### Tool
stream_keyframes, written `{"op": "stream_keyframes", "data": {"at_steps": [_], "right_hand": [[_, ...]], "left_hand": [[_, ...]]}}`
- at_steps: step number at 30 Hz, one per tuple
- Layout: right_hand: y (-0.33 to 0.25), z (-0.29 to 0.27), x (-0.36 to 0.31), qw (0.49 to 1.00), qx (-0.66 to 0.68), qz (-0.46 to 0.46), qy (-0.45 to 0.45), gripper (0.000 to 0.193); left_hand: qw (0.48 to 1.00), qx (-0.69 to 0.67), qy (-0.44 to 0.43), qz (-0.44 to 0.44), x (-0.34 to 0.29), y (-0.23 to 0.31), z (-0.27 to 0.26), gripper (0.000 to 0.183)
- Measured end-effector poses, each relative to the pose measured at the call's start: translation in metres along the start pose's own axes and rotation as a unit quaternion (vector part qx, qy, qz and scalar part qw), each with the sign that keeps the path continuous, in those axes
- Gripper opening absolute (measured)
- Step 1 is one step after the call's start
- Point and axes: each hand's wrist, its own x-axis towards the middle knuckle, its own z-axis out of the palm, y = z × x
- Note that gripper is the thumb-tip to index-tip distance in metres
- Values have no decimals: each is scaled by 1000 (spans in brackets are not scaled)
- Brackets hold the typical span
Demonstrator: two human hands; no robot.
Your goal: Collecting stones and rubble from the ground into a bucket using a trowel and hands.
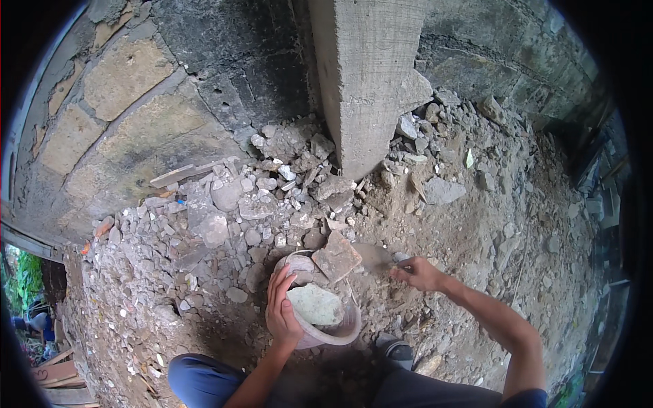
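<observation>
A pale, dusty bucket (348,331) stands on the rubble between my legs. In it lie a large pale greenish stone (316,304) and other grey pieces. A flat brownish slab of rubble (337,256) leans over the bucket's far rim. My left hand (282,309) rests along the bucket's left rim, its fingers stretched out and pointing away from me. To the right of the bucket, my right hand (420,274) is closed round the handle of a trowel (373,258). The dusty blade points left, close to the slab; its tip is hidden there.
Broken stones and mortar (224,197) are heaped beyond the bucket to the left. A concrete pillar (371,81) rises straight ahead, between a stone wall (129,81) and a block wall (496,47). My shoe (398,350) is just right of the bucket. Boards (58,370) lie at lower left.
</observation>
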Motion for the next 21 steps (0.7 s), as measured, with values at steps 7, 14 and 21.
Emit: {"op": "stream_keyframes", "data": {"at_steps": [7, 14, 21], "right_hand": [[11, 28, 48, 994, -3, -106, 34, 68], [-21, 15, 24, 985, 150, 29, -73, 57], [-17, 60, 1, 993, 109, -34, -43, 49]], "left_hand": [[1000, 7, 3, 0, 0, 5, 0, 59], [1000, 5, -1, -10, -4, -1, -1, 57], [1000, -17, 3, -9, -1, -5, -5, 53]]}}
